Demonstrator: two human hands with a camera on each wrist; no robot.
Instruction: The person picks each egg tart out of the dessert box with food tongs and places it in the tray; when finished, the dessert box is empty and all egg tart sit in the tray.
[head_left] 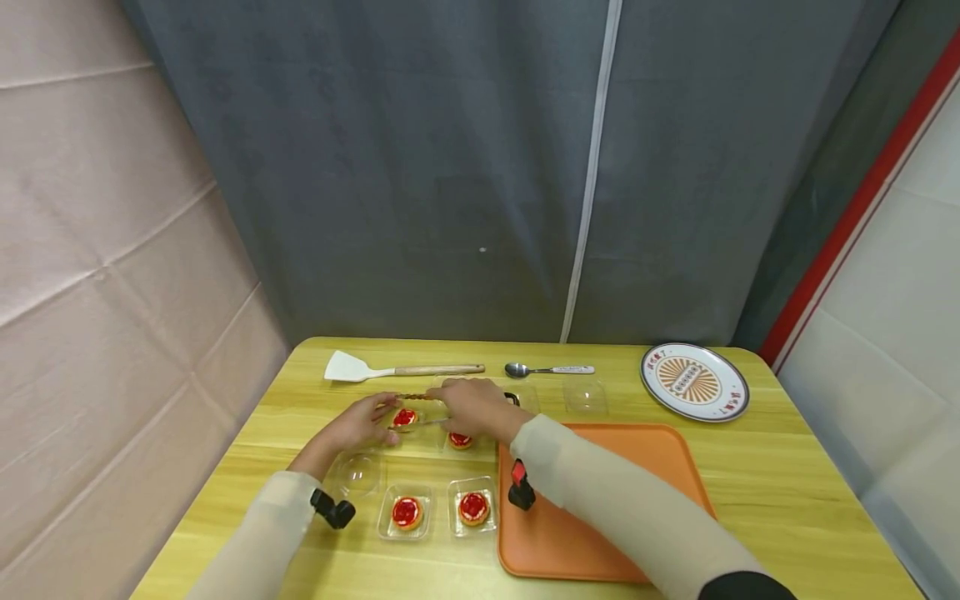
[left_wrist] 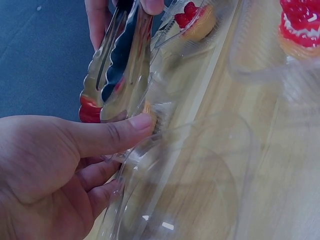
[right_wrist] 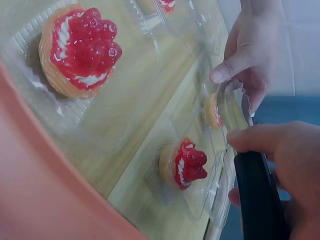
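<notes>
My right hand grips a pair of metal tongs by the black handle. The scalloped tong tips reach to a red-topped tart in a clear plastic box; in the left wrist view they largely hide it. My left hand holds the side of that box, thumb near the tong tips and the other fingers lower down. Another tart sits in a box beneath my right hand. Two more boxed tarts stand nearer the front.
An orange tray lies right of the boxes, under my right forearm. Clear lids rest on the table. A white spatula, a spoon and a round patterned plate lie along the back.
</notes>
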